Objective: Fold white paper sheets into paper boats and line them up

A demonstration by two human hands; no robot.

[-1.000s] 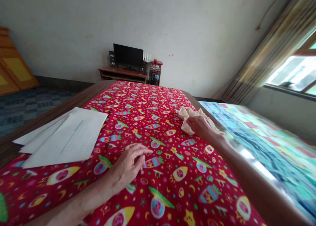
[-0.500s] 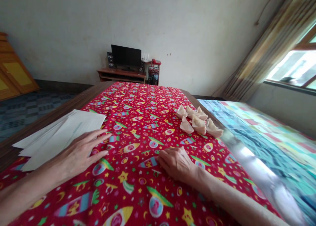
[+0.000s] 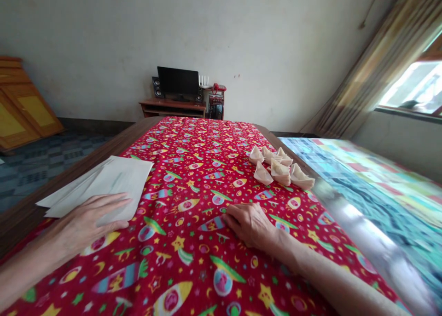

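Note:
My left hand (image 3: 89, 220) lies flat with fingers stretched out on the near edge of a loose stack of white paper sheets (image 3: 103, 185) at the left of the table. My right hand (image 3: 249, 222) rests palm down on the red patterned cloth (image 3: 200, 178) in the middle, fingers loosely curled, holding nothing. Several small cream folded paper boats (image 3: 280, 169) sit in a cluster at the right side of the cloth, beyond my right hand and apart from it.
The cloth covers a dark wooden table (image 3: 86, 155). A bed with a colourful patterned cover (image 3: 373, 187) runs along the right. At the far wall stands a low desk with a monitor (image 3: 178, 82). A yellow cabinet (image 3: 24, 118) is at the left.
My right hand left the folded paper boats and came back to the middle of the cloth. My left hand moved left from the cloth onto the paper sheets.

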